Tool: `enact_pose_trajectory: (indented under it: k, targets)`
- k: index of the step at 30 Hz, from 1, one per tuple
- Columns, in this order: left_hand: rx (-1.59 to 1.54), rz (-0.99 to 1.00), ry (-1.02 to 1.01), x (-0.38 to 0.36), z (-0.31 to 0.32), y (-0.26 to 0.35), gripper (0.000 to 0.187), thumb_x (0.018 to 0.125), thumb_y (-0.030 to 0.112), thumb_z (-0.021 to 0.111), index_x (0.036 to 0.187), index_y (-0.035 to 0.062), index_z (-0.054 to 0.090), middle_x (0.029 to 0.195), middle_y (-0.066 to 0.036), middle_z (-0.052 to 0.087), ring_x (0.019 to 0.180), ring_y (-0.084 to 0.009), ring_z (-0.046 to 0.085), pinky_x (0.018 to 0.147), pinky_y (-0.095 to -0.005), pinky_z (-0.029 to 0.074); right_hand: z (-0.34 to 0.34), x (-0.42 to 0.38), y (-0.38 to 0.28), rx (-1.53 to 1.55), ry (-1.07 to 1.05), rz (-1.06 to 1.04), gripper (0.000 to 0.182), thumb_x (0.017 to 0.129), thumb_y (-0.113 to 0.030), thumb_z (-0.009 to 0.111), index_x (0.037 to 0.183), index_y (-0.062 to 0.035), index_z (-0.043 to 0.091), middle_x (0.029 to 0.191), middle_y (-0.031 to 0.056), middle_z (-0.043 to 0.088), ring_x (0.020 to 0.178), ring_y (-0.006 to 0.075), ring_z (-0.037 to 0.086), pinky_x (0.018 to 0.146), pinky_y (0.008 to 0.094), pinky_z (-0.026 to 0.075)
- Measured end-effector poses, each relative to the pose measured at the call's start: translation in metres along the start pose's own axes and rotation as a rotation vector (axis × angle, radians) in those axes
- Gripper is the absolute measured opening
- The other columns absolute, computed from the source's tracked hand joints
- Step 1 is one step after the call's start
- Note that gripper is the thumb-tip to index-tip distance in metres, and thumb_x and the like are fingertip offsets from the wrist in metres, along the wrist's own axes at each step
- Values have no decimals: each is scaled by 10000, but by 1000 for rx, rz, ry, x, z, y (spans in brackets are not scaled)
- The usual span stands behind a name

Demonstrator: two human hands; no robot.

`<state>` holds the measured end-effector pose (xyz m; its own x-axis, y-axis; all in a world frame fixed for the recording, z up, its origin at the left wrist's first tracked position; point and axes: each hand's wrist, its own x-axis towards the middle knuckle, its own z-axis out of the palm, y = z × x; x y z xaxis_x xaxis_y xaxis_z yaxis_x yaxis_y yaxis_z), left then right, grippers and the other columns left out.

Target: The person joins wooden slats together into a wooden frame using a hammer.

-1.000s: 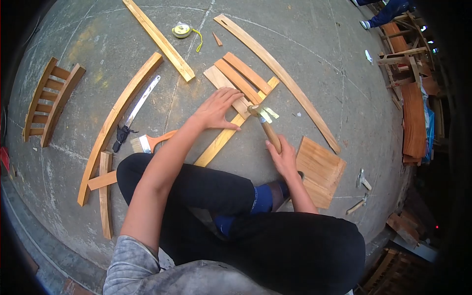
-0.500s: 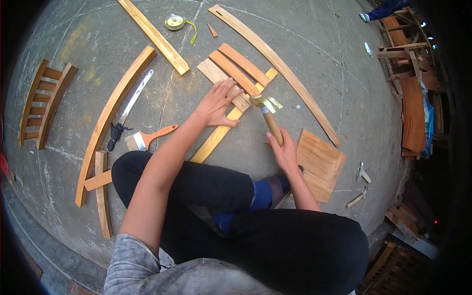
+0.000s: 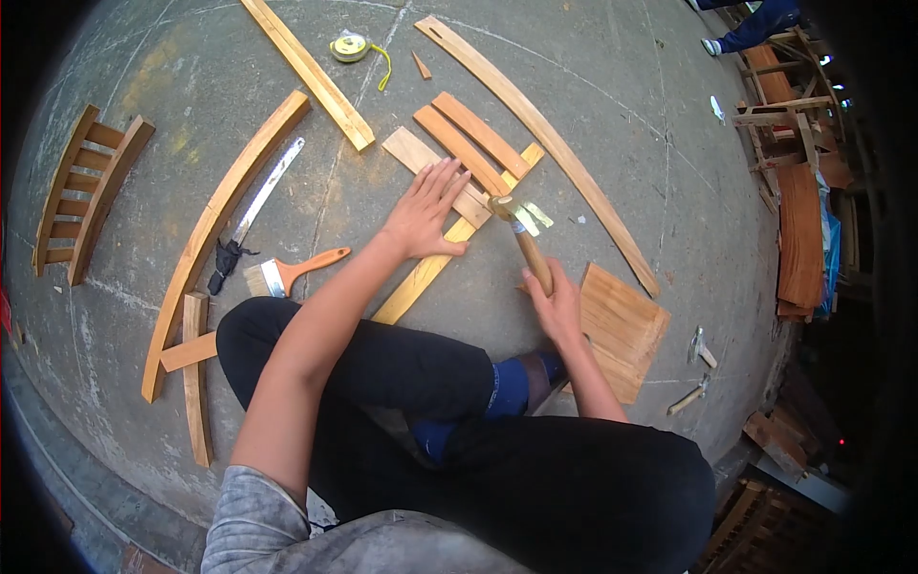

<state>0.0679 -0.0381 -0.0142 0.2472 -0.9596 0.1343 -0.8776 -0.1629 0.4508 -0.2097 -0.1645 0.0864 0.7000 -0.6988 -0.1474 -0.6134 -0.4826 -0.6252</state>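
My left hand [image 3: 427, 210] lies with its fingers spread on a pale wooden slat [image 3: 411, 150], pressing it across a yellowish wooden strip [image 3: 413, 290] on the floor. Two reddish-brown slats [image 3: 461, 150] lie beside it, their near ends by the same strip. My right hand [image 3: 557, 304] is wrapped round the wooden handle of a claw hammer [image 3: 529, 241]. The hammer's head is close to the right end of the pale slat; whether they touch is unclear.
A long curved board [image 3: 550, 139] lies beyond the slats, a square wooden panel [image 3: 617, 330] at right. Leftward are a brush [image 3: 298, 271], a saw [image 3: 268, 191], a curved beam [image 3: 215, 220] and a slatted frame [image 3: 88, 196]. A tape measure [image 3: 350, 46] lies ahead. Someone's leg [image 3: 760, 27] shows top right.
The view has shifted slightly. More of the other person's legs shows at top right. My left hand still rests on the slat, and my right hand still grips the hammer near its end.
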Motion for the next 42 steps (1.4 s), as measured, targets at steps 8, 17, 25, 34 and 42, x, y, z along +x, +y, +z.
enact_pose_trajectory:
  k: [8,17,25,34,42]
  targets:
    - [6,-249,-36,-2,6,30,1326,801,728,736,1754,94,66,1812,-216,45,1688,-359,46,1367,-521,83,-39,26,5,-91,-89,-58,319,956,-326,709,1155,-87,638,875,191,703,827,395,699,766,471,521]
    - [26,-216,46,-4,16,27,1241,890,859,576,1759,129,73,1819,-192,35,1692,-330,21,1368,-513,56,-23,34,22,21,7,-163,383,944,-416,751,1038,-51,679,770,202,658,719,373,683,715,464,524]
    - [-9,-252,-8,0,18,21,1147,935,808,592,1757,159,124,1816,-202,45,1686,-379,8,1359,-534,75,-14,37,16,-37,-95,66,415,958,-432,772,977,-31,669,730,166,637,673,303,649,690,439,515]
    - [-539,-752,368,22,-22,1,1166,782,320,923,1651,59,191,1539,-312,375,1431,-437,421,1241,-561,319,17,22,-14,549,33,325,311,1074,-395,688,1014,-99,614,735,-46,510,598,57,471,515,245,375]
    - [-1070,-1206,448,49,-5,-10,1006,874,251,847,1599,-12,202,1262,-197,618,1112,-258,654,1001,-392,529,20,11,-18,602,64,422,317,1070,-377,694,1030,-71,623,734,-35,543,564,66,496,496,258,401]
